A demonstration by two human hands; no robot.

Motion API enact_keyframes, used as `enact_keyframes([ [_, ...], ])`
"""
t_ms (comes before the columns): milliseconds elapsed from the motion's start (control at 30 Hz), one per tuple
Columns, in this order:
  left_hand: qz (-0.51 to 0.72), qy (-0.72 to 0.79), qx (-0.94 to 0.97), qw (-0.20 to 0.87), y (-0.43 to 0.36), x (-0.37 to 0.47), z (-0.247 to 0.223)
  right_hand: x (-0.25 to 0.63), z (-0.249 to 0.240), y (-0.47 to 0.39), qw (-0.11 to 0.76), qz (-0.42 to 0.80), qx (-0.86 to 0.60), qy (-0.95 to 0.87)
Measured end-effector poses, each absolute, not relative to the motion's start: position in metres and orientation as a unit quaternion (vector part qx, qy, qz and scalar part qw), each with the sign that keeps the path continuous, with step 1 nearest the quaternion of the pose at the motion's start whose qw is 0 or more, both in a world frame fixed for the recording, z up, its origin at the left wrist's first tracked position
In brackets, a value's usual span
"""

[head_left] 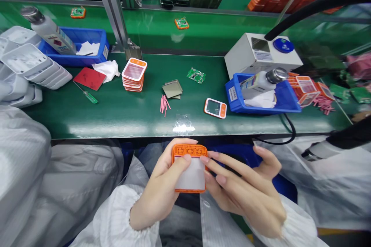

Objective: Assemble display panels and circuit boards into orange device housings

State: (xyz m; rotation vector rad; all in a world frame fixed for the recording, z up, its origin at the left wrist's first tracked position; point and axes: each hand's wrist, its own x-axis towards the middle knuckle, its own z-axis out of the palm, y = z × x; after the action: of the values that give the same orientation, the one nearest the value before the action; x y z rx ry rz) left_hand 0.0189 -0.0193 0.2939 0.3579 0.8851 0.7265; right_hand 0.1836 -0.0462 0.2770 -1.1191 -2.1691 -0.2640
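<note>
My left hand (166, 179) grips an orange plastic housing (189, 149) with a pale grey rectangular panel (191, 175) set in it. The thumb lies on the panel near its top edge. Against the housing's right edge rest the fingertips of my right hand (246, 189), its fingers stretched out and apart. Beyond my hands, on the green bench, are an orange and white device with a screen (215, 108), a few pink strips (164, 105), some thin grey-green plates (172, 89) and a green circuit board (196, 75).
A stack of orange-white frames (134, 73) stands left of centre, near a green-handled screwdriver (90, 97). Blue bins (236, 102) with bottles sit on both sides. White trays (50, 75) pile up at left. A black hose (313, 5) arches over a white box (240, 52).
</note>
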Motion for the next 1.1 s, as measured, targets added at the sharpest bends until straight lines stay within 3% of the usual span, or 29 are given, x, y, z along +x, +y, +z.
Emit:
enact_keyframes([
  [133,0.347,0.401,0.180,0.828,-0.019,0.019,0.292,0.188,0.272,-0.046,0.349,-0.170,-0.371,-0.844],
  [300,0.358,0.398,0.176,0.826,-0.012,0.020,0.281,0.181,0.273,-0.036,0.291,-0.195,-0.358,-0.866],
  [400,0.374,0.415,0.166,0.813,-0.003,0.020,0.270,0.173,0.274,-0.027,0.284,-0.126,-0.407,-0.859],
  [633,0.401,0.401,0.126,0.814,0.020,0.010,0.246,0.186,0.264,0.056,0.248,0.162,-0.537,-0.790],
  [867,0.381,0.350,0.072,0.852,0.025,-0.011,0.245,0.226,0.224,0.192,0.211,0.146,-0.680,-0.687],
  [1100,0.376,0.334,0.044,0.863,0.029,-0.025,0.239,0.233,0.201,0.210,0.227,0.172,-0.686,-0.670],
])
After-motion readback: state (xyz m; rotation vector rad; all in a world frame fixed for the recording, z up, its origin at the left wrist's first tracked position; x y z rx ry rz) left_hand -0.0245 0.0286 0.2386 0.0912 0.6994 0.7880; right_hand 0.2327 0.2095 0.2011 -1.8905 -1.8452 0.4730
